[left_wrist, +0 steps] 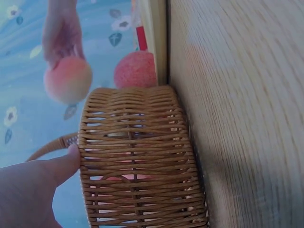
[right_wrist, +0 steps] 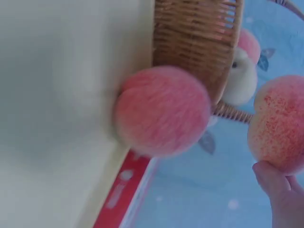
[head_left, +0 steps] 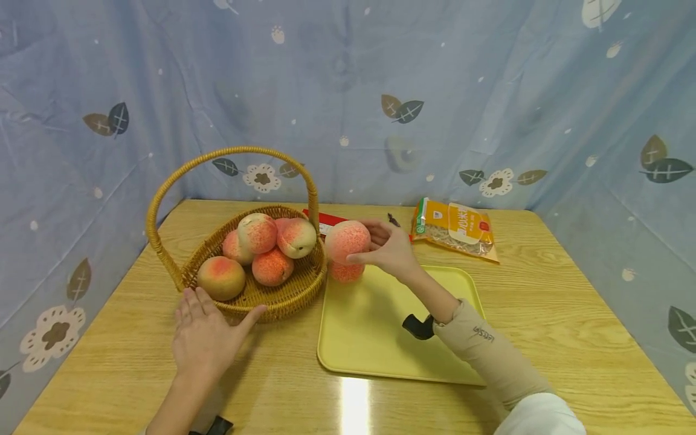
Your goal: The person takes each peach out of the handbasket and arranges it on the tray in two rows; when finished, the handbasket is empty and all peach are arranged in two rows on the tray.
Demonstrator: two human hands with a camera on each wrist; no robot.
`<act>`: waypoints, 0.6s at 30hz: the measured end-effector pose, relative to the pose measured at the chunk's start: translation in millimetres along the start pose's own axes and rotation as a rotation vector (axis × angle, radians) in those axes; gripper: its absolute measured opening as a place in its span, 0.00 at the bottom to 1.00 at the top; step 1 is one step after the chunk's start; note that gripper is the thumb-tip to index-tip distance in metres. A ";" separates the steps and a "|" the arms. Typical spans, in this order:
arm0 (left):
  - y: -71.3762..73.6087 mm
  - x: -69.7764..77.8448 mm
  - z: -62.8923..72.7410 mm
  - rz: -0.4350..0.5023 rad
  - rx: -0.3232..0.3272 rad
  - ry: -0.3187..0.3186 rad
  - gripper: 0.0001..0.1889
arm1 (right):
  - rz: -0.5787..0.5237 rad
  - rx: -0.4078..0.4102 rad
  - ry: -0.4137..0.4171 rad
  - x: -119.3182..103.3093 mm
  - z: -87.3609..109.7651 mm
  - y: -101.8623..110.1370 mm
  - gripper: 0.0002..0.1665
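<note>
Right hand [head_left: 390,250] is pinching a peach [head_left: 345,240] near the wicker basket [head_left: 290,305]; left hand [head_left: 208,337], fingers extended, is touching its rim.

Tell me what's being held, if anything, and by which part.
A peach, held in the right hand by its side away from the basket, between thumb and fingers. Left hand: at the basket's rim, fingers extended, gripping nothing.

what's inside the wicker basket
A pile of peaches sits in the wicker basket, with bare weave showing in front. One at the back is mostly hidden, and whatever lies beneath the pile is covered.
</note>
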State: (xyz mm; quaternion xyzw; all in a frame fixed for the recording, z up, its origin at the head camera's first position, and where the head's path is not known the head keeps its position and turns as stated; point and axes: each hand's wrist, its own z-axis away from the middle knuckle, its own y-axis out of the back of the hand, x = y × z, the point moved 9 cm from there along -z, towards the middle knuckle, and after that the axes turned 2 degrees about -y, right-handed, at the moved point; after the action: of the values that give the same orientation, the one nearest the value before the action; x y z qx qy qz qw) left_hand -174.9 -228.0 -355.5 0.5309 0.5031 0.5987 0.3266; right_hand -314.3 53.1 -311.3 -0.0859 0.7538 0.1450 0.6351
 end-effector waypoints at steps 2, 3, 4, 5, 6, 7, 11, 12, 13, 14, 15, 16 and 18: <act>-1.1 0.0 -0.2 -0.004 -0.009 -0.003 0.66 | 0.008 0.038 -0.043 7.5 4.0 13.2 0.39; -1.5 0.0 -0.3 -0.006 -0.014 -0.005 0.66 | 0.013 0.051 -0.065 11.4 6.2 18.7 0.40; -1.4 -0.6 0.0 -0.006 -0.015 -0.003 0.66 | 0.022 0.063 -0.088 15.2 7.8 23.4 0.40; -1.2 -1.0 0.3 -0.005 -0.017 -0.002 0.66 | 0.029 0.074 -0.104 18.3 9.4 27.7 0.40; -0.8 -1.1 0.6 -0.007 -0.016 -0.003 0.66 | 0.037 0.082 -0.121 21.5 11.1 32.1 0.40; -0.4 -1.1 0.8 -0.006 -0.016 -0.001 0.66 | 0.043 0.092 -0.135 24.5 12.8 36.4 0.40; -0.3 -0.4 0.5 -0.001 -0.024 0.001 0.66 | 0.051 0.130 -0.163 32.1 19.6 51.9 0.39; -0.6 -0.5 0.5 0.000 -0.028 0.003 0.66 | 0.051 0.137 -0.170 34.2 21.0 55.0 0.39; -0.8 -0.7 0.4 0.002 -0.031 0.005 0.66 | 0.053 0.144 -0.179 36.3 22.4 57.7 0.39; -1.1 -0.9 0.2 0.003 -0.033 0.006 0.66 | 0.057 0.151 -0.186 38.3 23.6 60.2 0.40; -1.5 -1.2 0.2 0.004 -0.034 0.008 0.66 | 0.064 0.157 -0.194 40.6 24.4 62.3 0.40; -1.9 -1.3 -0.2 0.007 -0.036 0.009 0.66 | 0.071 0.162 -0.206 43.4 25.5 64.5 0.40; -2.2 -1.4 0.0 0.011 -0.037 0.011 0.67 | 0.085 0.168 -0.228 48.8 27.3 68.0 0.39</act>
State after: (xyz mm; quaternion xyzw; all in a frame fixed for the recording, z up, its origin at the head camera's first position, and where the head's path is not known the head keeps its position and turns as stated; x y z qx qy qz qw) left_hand -174.9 -228.7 -358.1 0.5240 0.4910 0.6126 0.3303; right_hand -318.8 128.9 -355.9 0.0166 0.6894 0.1168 0.7147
